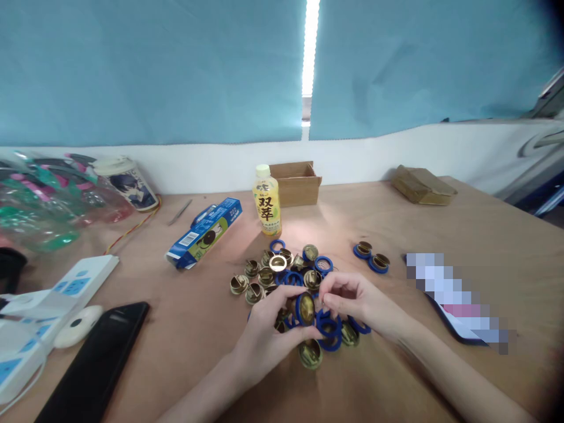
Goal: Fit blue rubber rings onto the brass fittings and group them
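Observation:
My left hand (267,323) holds a brass-coloured round cap (307,308) with a blue ring around its edge, gripped between thumb and fingers. Close on its right, my right hand (359,299) has thumb and forefinger pinched together; what is in the pinch is too small to make out. Under and around both hands lies a pile of loose brass-coloured caps (239,284) and blue rings (324,264). One more cap (311,353) rests just below my left thumb. Off to the right sit two caps fitted with blue rings (379,263).
Behind the pile stand a yellow drink bottle (267,202) and an open cardboard box (297,185). A blue box (205,232), a black phone (94,364) and a white power strip (94,273) lie left. Right are a lit phone (458,305) and a brown paper packet (423,185).

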The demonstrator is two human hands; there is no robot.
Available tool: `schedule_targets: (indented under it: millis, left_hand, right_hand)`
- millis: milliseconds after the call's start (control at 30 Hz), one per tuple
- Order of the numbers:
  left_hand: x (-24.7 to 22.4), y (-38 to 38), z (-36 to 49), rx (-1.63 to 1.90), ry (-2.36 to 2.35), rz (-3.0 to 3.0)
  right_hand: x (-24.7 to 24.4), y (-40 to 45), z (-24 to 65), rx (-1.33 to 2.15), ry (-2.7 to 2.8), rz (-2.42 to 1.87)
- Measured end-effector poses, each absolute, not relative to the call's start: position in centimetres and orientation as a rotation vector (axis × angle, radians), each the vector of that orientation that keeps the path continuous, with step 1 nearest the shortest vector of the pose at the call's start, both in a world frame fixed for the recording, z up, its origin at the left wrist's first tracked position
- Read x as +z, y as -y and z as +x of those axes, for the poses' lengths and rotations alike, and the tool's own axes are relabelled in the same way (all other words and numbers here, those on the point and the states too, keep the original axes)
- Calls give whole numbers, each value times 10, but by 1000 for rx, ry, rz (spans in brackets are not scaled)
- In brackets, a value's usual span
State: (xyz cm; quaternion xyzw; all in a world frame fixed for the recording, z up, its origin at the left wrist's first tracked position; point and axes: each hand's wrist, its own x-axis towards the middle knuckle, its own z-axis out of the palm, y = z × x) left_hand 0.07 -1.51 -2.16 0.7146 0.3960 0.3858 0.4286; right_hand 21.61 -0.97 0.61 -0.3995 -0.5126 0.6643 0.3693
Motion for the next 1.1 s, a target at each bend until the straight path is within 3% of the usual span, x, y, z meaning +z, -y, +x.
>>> schedule_targets:
  millis: [300,1100]
  left_hand:
    - [-17,15,1,973,-1005,1859]
    - [-20,19,1,1117,-990,2149]
  right_hand:
    - [3,9,218,1581,1411,-1003]
    - [2,14,204,1855,1198,-910]
